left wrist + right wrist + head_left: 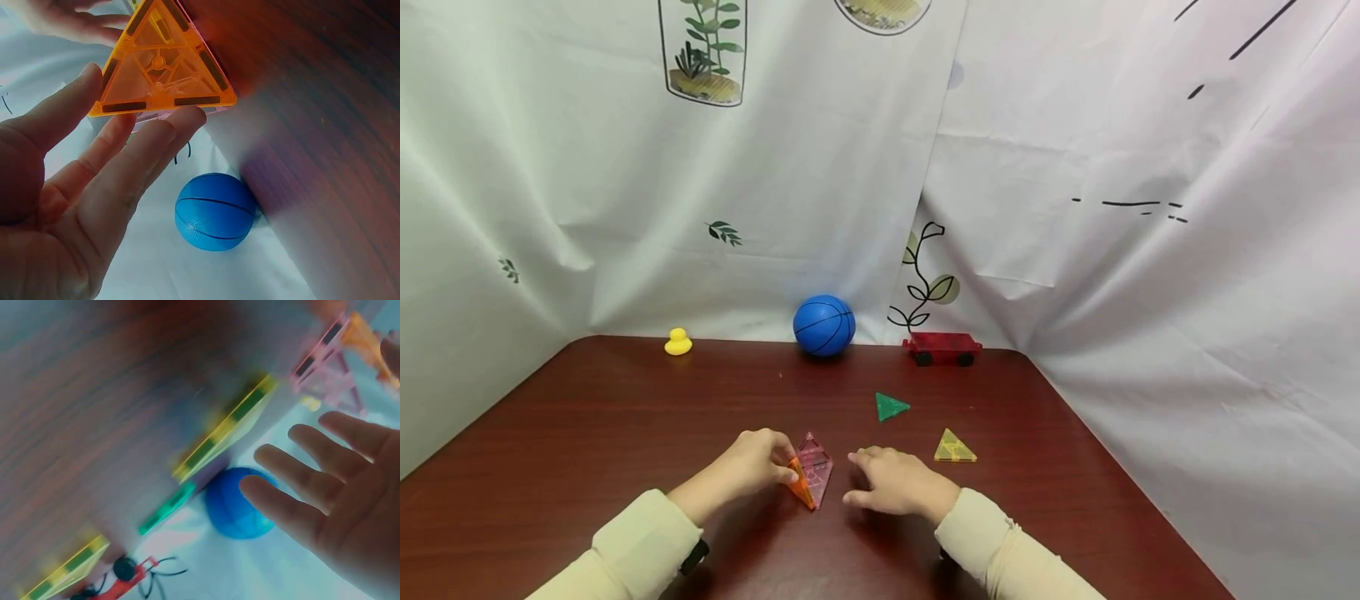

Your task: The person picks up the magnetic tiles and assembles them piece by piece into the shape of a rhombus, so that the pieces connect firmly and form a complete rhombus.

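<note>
My left hand point(760, 462) pinches an orange triangular magnetic tile point(156, 75) by its edges, thumb on one side and fingertips along another. The orange tile leans upright against pink magnetic tiles point(817, 471) standing on the table. To their right, my right hand point(891, 482) hovers with fingers stretched and apart, holding nothing. A yellow triangular tile point(225, 431) lies beyond its fingertips, mostly hidden behind the hand in the head view. Farther back are a green triangular tile point(891, 407) and, to the right, another yellow triangular tile point(955, 447), both flat on the table.
Along the back edge of the dark wooden table point(625, 408) stand a yellow rubber duck point(678, 342), a blue toy basketball point(824, 326) and a red toy wagon point(943, 345). A white printed curtain point(820, 183) hangs behind and beside the table.
</note>
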A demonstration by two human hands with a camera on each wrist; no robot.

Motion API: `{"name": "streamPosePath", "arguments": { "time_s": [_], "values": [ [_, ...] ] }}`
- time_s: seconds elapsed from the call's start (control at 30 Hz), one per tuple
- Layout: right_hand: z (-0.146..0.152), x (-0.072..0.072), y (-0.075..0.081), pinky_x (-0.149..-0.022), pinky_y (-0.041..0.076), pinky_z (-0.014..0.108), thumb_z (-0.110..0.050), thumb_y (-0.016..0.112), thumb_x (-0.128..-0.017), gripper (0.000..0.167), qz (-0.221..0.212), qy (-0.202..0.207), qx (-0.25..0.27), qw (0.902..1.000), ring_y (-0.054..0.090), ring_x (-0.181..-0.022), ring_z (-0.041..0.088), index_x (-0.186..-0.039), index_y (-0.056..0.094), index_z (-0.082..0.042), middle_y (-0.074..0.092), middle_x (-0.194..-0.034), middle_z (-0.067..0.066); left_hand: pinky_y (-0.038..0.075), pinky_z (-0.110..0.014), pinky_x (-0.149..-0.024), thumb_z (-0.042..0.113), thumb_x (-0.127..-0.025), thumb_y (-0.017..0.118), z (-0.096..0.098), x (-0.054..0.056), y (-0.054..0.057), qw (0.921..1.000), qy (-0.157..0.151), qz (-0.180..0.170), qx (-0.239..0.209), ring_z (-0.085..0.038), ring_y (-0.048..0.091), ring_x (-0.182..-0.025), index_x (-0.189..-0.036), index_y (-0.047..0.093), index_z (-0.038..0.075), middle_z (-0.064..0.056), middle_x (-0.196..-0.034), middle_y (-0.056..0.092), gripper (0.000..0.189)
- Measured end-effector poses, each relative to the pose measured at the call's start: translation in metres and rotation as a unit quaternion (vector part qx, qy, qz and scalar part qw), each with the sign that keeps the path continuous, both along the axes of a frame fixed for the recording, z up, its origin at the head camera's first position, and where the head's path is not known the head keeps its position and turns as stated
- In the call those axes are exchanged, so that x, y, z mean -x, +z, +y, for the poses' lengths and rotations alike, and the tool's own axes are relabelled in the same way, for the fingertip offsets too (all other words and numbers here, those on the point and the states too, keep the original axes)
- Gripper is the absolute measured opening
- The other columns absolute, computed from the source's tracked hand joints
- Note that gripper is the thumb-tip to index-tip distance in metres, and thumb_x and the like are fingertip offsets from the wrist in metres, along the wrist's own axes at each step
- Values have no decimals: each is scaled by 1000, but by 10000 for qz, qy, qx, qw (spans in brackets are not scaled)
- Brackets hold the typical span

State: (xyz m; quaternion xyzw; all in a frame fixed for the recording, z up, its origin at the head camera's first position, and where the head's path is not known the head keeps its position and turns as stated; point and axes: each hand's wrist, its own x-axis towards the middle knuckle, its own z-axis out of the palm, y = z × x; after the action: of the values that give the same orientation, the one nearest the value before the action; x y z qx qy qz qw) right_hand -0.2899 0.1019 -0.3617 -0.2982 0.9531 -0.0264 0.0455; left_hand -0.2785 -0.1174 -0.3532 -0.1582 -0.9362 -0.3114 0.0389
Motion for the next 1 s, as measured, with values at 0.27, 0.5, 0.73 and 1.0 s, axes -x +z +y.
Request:
{"name": "streamPosePath", "arguments": {
  "time_s": [0.27,0.5,0.73,1.0],
  "values": [
    [23,12,-2,-79,42,39,-44,55,-81,50,468,-370,511,9969,48,-105,20,-120,53,-12,52,-116,6,44,-30,-60,13,-60,79,-1,2,-1,9999,103,29,95,-13,53,-66,-73,61,9,3,-69,59,22],
    [31,16,-3,-81,41,38,-42,55,-82,49,516,-415,499,9966,48,-106,20,-119,54,-11,53,-115,7,45,-33,-61,13,-59,79,-6,6,-3,9996,189,-154,126,-17,53,-68,-78,62,5,-1,-74,59,27],
    [29,15,-4,-80,42,38,-42,54,-83,48,429,-399,483,9971,48,-106,20,-119,54,-11,52,-115,6,45,-33,-61,10,-56,81,-10,13,-8,9993,150,-334,64,-17,53,-67,-84,62,4,-3,-73,59,35],
    [18,13,-4,-79,42,38,-44,54,-82,47,300,-278,449,9982,48,-105,18,-119,55,-14,52,-115,4,45,-31,-59,8,-54,81,-10,17,-9,9991,109,-400,-45,-15,52,-65,-84,62,6,-1,-71,59,35]
  ]
}}
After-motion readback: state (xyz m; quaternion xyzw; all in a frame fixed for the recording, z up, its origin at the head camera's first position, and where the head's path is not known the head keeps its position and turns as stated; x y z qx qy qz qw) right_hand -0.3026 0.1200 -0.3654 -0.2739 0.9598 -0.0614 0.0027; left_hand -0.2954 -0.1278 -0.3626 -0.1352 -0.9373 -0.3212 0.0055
